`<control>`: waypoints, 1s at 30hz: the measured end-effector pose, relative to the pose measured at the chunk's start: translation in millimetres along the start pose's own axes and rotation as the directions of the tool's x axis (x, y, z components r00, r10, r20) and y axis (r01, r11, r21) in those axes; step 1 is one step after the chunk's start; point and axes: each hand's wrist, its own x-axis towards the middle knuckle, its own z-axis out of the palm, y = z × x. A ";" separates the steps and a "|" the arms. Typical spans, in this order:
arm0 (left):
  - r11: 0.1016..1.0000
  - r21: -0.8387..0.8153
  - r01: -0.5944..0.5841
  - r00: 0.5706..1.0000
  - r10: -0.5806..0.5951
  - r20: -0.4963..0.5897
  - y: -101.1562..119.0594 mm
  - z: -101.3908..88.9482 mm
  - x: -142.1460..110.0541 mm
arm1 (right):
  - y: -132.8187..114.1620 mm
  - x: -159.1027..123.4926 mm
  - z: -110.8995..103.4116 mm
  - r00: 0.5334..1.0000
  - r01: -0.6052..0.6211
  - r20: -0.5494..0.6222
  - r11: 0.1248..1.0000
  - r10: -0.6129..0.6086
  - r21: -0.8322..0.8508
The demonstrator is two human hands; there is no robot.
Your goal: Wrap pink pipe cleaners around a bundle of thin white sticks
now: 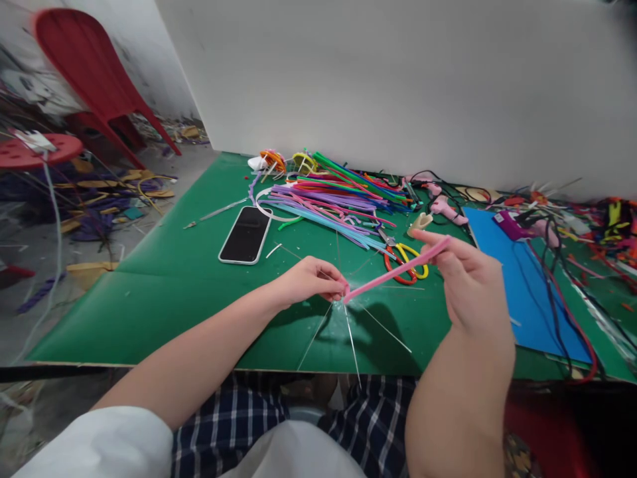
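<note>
A pink pipe cleaner (393, 272) stretches between my two hands above the green table (164, 279). My left hand (311, 282) is closed, pinching its near end together with several thin metal wires (351, 335) that fan downward toward me. My right hand (465, 282) is closed on the far end, holding it up and to the right. A heap of coloured pipe cleaners (333, 192) lies beyond my hands.
A black phone (246, 234) lies left of the heap. Scissors with red and yellow handles (405, 259) sit behind the pink stem. A blue sheet (522, 285), cables and glue guns (448, 209) crowd the right side. A red chair (87, 73) stands far left.
</note>
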 end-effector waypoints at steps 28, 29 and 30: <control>1.000 -0.028 0.012 0.989 -0.008 0.147 4.6 -0.1 -4.1 | 28.2 11.9 15.1 0.977 -0.207 0.134 0.878 0.165 0.431; 0.999 -0.049 -0.004 0.986 0.012 0.164 4.9 -0.5 -4.6 | 33.2 14.2 17.4 0.973 -0.231 0.133 0.864 0.191 0.448; 0.997 -0.068 -0.023 0.984 0.035 0.175 4.9 -1.0 -5.0 | 38.4 16.2 19.8 0.966 -0.257 0.137 0.847 0.218 0.465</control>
